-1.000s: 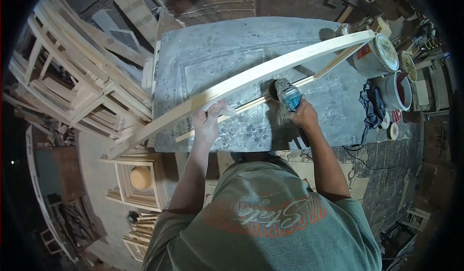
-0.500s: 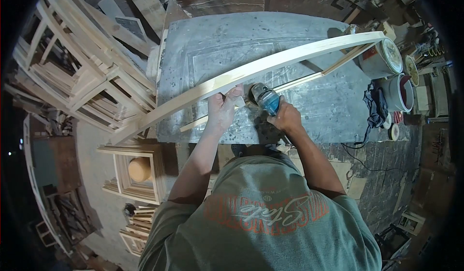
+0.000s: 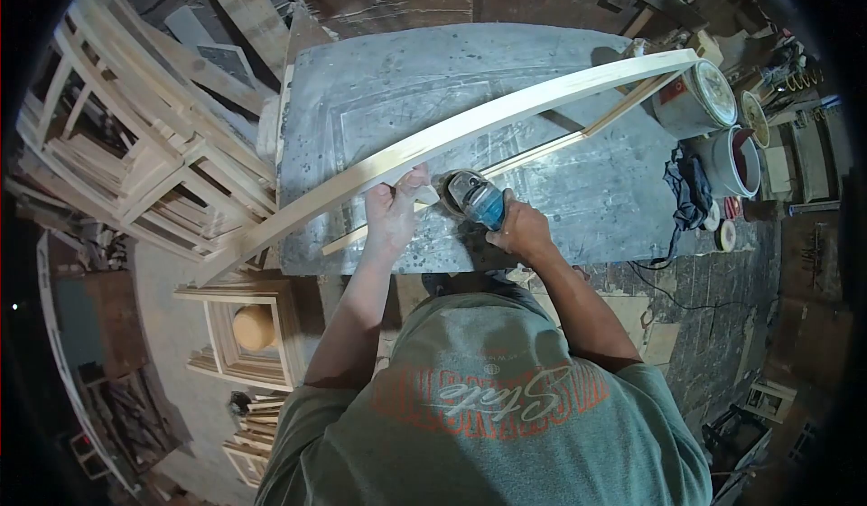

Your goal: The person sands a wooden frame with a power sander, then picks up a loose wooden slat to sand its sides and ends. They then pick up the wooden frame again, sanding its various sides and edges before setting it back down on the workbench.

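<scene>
My left hand (image 3: 395, 204) is closed round part of the long wooden frame (image 3: 452, 136), just below its near rail; its fingertips are partly hidden by the wood. My right hand (image 3: 524, 228) grips the blue and silver angle grinder (image 3: 479, 201) by its body. The grinder's head lies between my hands, close to my left fingers and over the frame's thin far-side strip (image 3: 533, 154). Whether its disc touches wood cannot be made out. The frame slants across the grey worktable (image 3: 379, 68), and its left end sticks out past the table's edge.
White buckets (image 3: 713, 95) and a dark cloth (image 3: 688, 190) are at the table's right end. Stacked wooden frames (image 3: 135, 145) stand at the left, with more frames (image 3: 287, 334) on the floor below. A cable (image 3: 664, 294) trails near the table's right front edge.
The grinder and my right hand have shifted slightly left, and the grinder is turned a little. The whole view has also shifted, with the table and frame appearing further left.
</scene>
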Demonstrator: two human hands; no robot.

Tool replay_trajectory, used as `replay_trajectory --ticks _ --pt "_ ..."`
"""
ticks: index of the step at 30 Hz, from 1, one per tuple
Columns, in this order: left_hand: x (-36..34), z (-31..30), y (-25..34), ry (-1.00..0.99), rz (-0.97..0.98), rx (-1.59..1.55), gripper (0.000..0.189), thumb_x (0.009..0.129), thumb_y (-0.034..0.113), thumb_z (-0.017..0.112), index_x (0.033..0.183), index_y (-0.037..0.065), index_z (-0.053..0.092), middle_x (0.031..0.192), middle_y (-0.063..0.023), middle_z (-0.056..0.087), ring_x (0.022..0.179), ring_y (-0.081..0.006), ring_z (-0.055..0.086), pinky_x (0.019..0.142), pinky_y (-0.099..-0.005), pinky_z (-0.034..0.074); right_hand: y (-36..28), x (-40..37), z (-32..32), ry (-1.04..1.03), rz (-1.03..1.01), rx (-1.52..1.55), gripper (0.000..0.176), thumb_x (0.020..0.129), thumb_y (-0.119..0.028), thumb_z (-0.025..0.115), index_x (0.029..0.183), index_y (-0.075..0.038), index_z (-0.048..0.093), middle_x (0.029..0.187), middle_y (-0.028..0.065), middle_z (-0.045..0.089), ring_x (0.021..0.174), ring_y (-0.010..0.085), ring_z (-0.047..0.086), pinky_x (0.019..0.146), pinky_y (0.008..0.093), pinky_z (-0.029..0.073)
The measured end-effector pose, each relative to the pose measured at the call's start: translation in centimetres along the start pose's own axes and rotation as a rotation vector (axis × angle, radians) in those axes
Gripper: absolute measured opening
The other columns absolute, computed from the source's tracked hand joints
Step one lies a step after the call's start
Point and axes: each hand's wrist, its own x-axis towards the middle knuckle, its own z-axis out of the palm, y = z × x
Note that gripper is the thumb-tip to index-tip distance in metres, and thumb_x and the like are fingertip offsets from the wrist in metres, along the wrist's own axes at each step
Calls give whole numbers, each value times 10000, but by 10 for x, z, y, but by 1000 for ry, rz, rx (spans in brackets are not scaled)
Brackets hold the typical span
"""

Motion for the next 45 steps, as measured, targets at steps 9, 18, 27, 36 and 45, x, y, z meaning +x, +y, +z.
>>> replay_trajectory --ticks 9,18,27,36,45 --pt "5 1 3 -12 81 27 270 924 318 675 938 56 614 846 -41 613 822 -158 580 761 -318 461 99 17 -22 262 109 46 816 670 -428 775 1258 61 493 1032 259 671 974 411 657 835 474 529" --pt "5 6 5 2 99 -34 219 905 271 694 912 67 614 846 -50 605 818 -178 586 759 -347 479 154 27 -66 335 226 176 712 613 -434 801 1104 31 577 1033 271 670 990 422 648 852 461 517" --pt "-1 1 2 0 85 -3 165 908 240 686 922 91 619 875 -59 620 848 -184 601 772 -353 501 21 13 -16 -47 -80 -1 949 669 -436 764 1375 79 395 1045 243 657 977 388 651 838 452 531" --pt "-1 0 9 -14 33 26 186 926 237 652 972 58 629 896 -64 631 870 -174 603 813 -351 496 131 27 -36 261 165 69 815 640 -413 783 1259 38 507 1003 253 677 952 411 661 822 480 529" --pt "-5 -10 -1 -75 72 127 228 996 259 529 1028 37 563 922 -105 614 925 -231 581 883 -394 448 151 20 -61 282 175 188 750 604 -435 800 1150 22 564 1009 265 676 943 425 660 812 476 531"
